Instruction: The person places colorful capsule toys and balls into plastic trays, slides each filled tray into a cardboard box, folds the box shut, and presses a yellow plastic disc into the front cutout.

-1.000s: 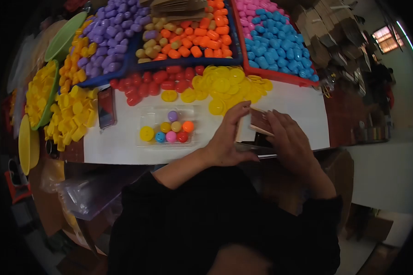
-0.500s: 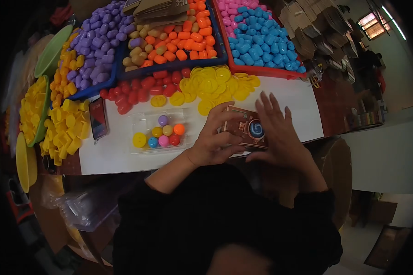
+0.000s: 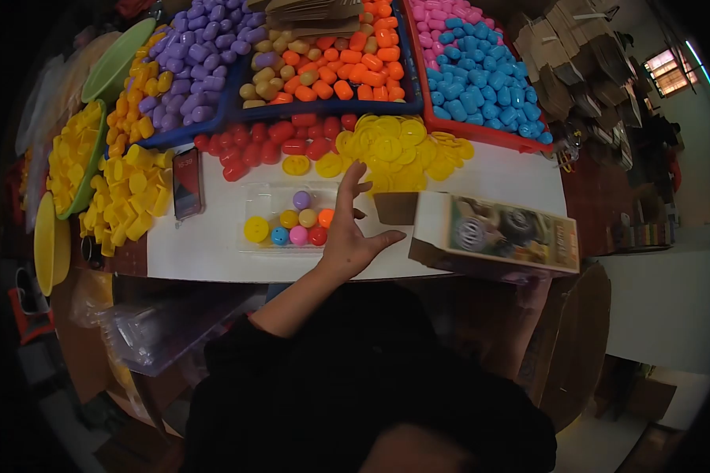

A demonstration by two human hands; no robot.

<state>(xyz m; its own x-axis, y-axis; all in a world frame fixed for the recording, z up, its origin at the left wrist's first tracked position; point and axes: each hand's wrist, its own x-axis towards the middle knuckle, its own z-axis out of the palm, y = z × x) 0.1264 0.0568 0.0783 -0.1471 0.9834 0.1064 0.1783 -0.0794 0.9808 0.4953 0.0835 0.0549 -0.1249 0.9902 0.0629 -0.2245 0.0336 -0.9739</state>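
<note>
A printed cardboard box [image 3: 493,236], its end flap [image 3: 396,209] folded open toward the left, is held over the table's front edge at the right. My right hand [image 3: 533,290] supports it from beneath, mostly hidden by the box. Left of the flap, my left hand [image 3: 349,240] is open, thumb and fingers spread with nothing between them. Beside and partly behind that hand lies a clear plastic tray [image 3: 270,195]. It holds several small coloured capsules and a yellow disc [image 3: 255,229].
Yellow discs [image 3: 386,146] and red capsules [image 3: 248,150] are heaped behind the tray. A blue crate [image 3: 323,109] and a red crate [image 3: 489,135] of capsules stand at the back. A phone [image 3: 187,185] and yellow plastic pieces [image 3: 130,193] lie left.
The box has gone from between both hands to the right, turned so another printed side and an open flap show. My left hand has let go; my right hand has gone under the box.
</note>
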